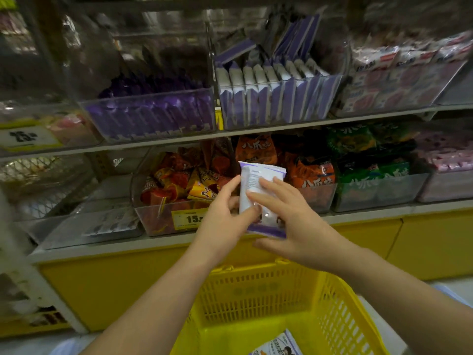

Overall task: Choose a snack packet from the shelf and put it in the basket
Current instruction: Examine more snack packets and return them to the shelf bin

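A white and purple snack packet [252, 187] stands upright in front of the lower shelf, held between both hands. My left hand [221, 221] grips its left edge, thumb across the front. My right hand [289, 221] holds the right side, fingers laid over the front and thumb under the bottom edge. Directly below them sits a yellow plastic basket [256, 293], with another printed packet [276, 345] lying on its floor.
The upper shelf carries clear bins of purple packets [158, 111] and white and purple packets [276, 96]. On the lower shelf are bins of orange-red snacks [179, 183], orange bags [312, 175] and green bags [371, 175]. A yellow cabinet base [115, 290] runs beneath.
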`<state>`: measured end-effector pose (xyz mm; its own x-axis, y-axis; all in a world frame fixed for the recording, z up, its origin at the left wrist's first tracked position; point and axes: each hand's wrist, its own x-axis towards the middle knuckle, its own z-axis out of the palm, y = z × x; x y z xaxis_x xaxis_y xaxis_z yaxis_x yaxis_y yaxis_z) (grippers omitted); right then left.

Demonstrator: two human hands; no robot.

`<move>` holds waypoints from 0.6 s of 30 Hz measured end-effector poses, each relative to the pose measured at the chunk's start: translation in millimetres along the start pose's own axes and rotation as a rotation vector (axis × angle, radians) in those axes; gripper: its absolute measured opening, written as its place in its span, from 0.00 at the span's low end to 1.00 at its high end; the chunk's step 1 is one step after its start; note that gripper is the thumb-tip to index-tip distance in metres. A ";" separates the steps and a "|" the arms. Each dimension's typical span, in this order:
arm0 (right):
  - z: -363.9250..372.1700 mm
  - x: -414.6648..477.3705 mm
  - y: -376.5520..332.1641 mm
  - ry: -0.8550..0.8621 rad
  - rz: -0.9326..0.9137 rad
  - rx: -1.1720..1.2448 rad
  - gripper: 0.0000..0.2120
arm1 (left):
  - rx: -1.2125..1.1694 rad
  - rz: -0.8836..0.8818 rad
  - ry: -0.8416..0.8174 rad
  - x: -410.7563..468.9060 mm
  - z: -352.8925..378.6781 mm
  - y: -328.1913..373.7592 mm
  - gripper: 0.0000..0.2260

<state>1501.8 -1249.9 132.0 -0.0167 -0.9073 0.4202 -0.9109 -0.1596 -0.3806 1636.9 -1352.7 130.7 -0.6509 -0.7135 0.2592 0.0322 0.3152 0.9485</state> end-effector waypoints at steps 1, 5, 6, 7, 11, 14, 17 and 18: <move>-6.0 3.6 -4.2 0.012 -0.021 -0.035 0.37 | -0.004 0.029 -0.004 1.5 1.4 10.2 0.28; -52.5 25.7 -17.1 0.136 -0.091 -0.009 0.37 | -0.049 0.156 -0.086 12.2 -2.9 64.9 0.28; -66.6 32.9 -19.5 0.190 -0.119 0.015 0.34 | -0.046 0.200 -0.104 16.7 -5.4 80.5 0.27; -80.5 40.2 -21.8 0.243 -0.145 0.038 0.31 | -0.026 0.242 -0.107 22.9 -7.7 95.3 0.27; -126.9 70.9 -25.2 0.364 -0.152 0.243 0.24 | 0.147 0.383 -0.095 57.5 -14.5 141.8 0.24; -154.1 98.1 -15.5 0.456 -0.111 0.373 0.18 | 0.425 0.490 -0.042 93.0 -25.5 163.5 0.18; -172.9 124.9 1.0 0.524 -0.045 0.479 0.16 | 0.732 0.532 0.078 136.0 -41.5 176.3 0.13; -176.9 133.3 7.5 0.537 -0.020 0.510 0.15 | 0.809 0.529 0.102 151.0 -46.0 179.6 0.13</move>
<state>1419.7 -1303.2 330.8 -0.3209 -0.6077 0.7264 -0.6107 -0.4535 -0.6492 1579.3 -1432.6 348.5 -0.6319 -0.3953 0.6667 -0.2549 0.9183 0.3029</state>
